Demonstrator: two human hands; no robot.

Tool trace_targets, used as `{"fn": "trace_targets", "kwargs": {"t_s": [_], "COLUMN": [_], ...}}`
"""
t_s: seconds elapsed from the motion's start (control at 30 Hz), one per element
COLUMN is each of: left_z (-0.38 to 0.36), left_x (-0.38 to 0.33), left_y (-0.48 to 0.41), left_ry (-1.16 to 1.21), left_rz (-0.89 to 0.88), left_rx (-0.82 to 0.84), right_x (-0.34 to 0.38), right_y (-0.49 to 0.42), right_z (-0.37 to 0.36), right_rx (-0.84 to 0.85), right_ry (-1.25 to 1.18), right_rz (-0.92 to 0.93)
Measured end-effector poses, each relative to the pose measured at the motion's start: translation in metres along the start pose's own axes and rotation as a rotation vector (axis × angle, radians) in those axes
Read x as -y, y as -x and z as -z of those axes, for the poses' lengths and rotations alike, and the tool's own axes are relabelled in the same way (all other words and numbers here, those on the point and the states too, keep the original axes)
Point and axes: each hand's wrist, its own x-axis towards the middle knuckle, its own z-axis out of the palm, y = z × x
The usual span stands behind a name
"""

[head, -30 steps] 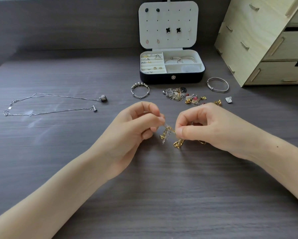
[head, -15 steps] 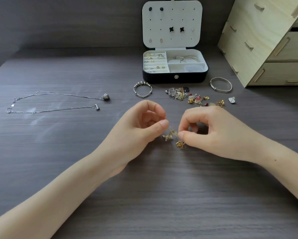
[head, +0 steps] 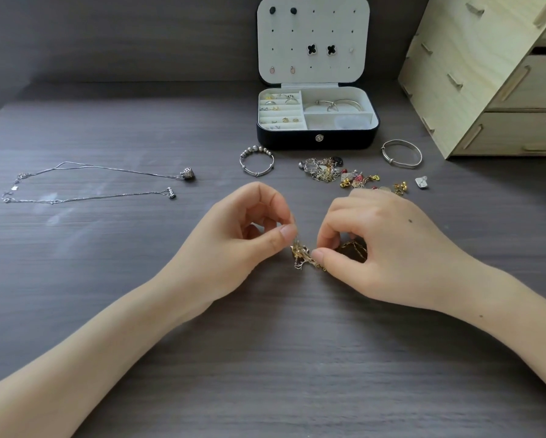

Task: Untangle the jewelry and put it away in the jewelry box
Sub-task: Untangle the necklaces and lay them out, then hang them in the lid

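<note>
Left hand (head: 233, 245) and right hand (head: 385, 248) each pinch the gold chain tangle (head: 303, 256) thumb-to-forefinger, low over table centre. Its long axis runs left-right between the pinches, with more bunched under the right palm. Far: jewelry box (head: 316, 141) open, lid (head: 312, 26) upright with studs (head: 312, 49), rings (head: 279, 101) in the left slots, bangle (head: 338, 104) in the far-right compartment. Dark wood-grain table (head: 76, 263); wooden drawer unit (head: 486, 74) far right.

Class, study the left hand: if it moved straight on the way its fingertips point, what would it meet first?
The left hand points to the person's right. Past the gold tangle it pinches, it would probably meet the right hand first, at its thumb and forefinger; the depth between them is unclear.
</note>
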Motion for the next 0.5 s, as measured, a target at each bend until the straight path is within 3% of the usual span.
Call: {"fn": "trace_targets", "kwargs": {"t_s": [0.5], "left_z": [0.000], "left_x": [-0.002], "left_y": [0.001], "left_ry": [0.049], "left_rz": [-0.003], "left_rx": [0.023], "right_x": [-0.002], "right_y": [-0.006], "right_z": [-0.011], "right_rx": [-0.049], "right_ry": [-0.202], "right_rz": [0.064]}}
